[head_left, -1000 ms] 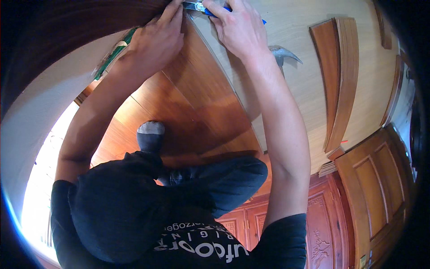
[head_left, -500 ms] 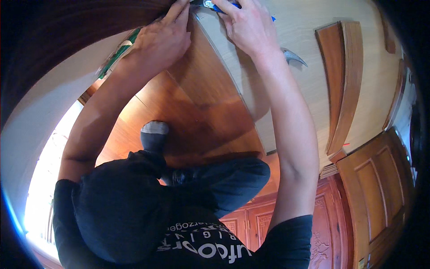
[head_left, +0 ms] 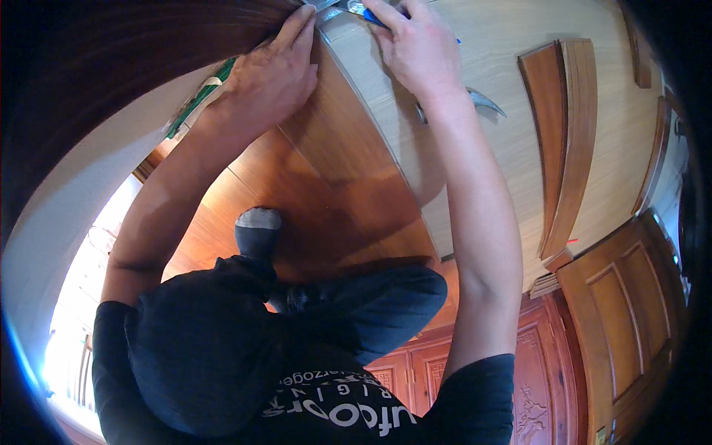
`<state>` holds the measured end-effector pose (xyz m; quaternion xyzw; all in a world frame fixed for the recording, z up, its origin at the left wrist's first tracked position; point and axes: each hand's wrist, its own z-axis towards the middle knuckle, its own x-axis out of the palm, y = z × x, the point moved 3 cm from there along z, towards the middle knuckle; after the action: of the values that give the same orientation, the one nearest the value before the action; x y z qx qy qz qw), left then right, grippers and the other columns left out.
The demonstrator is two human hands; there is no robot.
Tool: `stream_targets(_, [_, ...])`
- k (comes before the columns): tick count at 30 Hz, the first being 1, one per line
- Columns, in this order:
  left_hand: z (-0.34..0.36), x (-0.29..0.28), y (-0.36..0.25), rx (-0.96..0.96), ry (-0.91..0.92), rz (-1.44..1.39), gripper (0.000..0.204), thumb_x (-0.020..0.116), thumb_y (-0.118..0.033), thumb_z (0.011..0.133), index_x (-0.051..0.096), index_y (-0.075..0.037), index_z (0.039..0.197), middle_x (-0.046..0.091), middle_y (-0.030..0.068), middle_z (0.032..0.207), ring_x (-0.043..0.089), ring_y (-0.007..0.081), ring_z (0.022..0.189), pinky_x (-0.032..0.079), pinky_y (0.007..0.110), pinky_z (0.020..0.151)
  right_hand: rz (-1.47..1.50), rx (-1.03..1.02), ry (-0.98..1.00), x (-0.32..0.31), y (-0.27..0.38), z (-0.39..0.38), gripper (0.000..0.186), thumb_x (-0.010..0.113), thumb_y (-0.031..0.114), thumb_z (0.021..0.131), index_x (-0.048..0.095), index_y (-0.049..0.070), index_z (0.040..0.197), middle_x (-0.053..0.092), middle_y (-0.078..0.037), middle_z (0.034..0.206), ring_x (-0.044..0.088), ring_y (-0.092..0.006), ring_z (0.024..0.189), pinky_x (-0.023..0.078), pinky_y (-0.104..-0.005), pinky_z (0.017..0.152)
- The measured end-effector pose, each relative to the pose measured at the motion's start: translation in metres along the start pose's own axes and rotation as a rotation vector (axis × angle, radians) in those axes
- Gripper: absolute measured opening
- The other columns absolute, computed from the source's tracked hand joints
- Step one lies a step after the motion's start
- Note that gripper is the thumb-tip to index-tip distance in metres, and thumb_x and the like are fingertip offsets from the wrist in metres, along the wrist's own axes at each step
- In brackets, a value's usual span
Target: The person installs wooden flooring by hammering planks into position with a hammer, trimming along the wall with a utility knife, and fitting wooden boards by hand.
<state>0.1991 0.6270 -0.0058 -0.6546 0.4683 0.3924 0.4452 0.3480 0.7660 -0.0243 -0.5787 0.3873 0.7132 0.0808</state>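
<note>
My right hand (head_left: 423, 52), closed around a blue-handled utility knife (head_left: 373, 16), is at the top of the view. The knife's front end points left toward a grey metal-looking piece (head_left: 326, 13). Against that piece rest the fingertips of my left hand (head_left: 274, 74); its other fingers are bent out of sight, so its grip is partly hidden. Both hands are over the far end of the seam between reddish wood flooring (head_left: 348, 148) and a pale wood-grain surface (head_left: 482, 193). A curved claw hammer head (head_left: 486, 102) shows beside my right forearm, partly covered by it.
Two narrow brown planks (head_left: 575, 133) lie on the pale surface at the right. Beyond them is a panelled wooden door (head_left: 623, 319), with a carved red cabinet (head_left: 534, 371) nearer. A green object (head_left: 200, 96) stands by the left wall. My socked foot (head_left: 257, 230) rests on the flooring.
The view has shifted slightly, and more of the grey piece shows at the top. My right hand sits slightly lower and farther right, still holding the knife. My left hand stays at the same spot.
</note>
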Motion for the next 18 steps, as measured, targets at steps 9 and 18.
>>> stream_targets(9, [0.012,0.007,0.000,0.117,-0.199,-0.113,0.063,0.063,-0.021,0.097,0.041,0.008,0.148,0.036,0.0209,0.161,0.068,0.0434,0.114,0.059,0.045,0.097,-0.003,0.045,0.010,-0.005,0.006,0.011,0.032,0.068,0.018,0.093,0.070,0.019,0.126,0.061,-0.016,0.105,0.063,-0.0366,0.097,0.054,-0.0481,0.085])
stream_targets(18, [0.031,-0.001,-0.008,0.251,-0.168,-0.064,0.057,0.062,-0.022,0.097,0.050,0.022,0.131,0.052,0.0421,0.136,0.057,0.0484,0.126,0.051,0.048,0.105,-0.089,0.083,-0.061,-0.032,-0.056,0.021,0.030,0.068,0.019,0.096,0.070,0.018,0.125,0.063,-0.017,0.109,0.064,-0.0380,0.101,0.053,-0.0492,0.089])
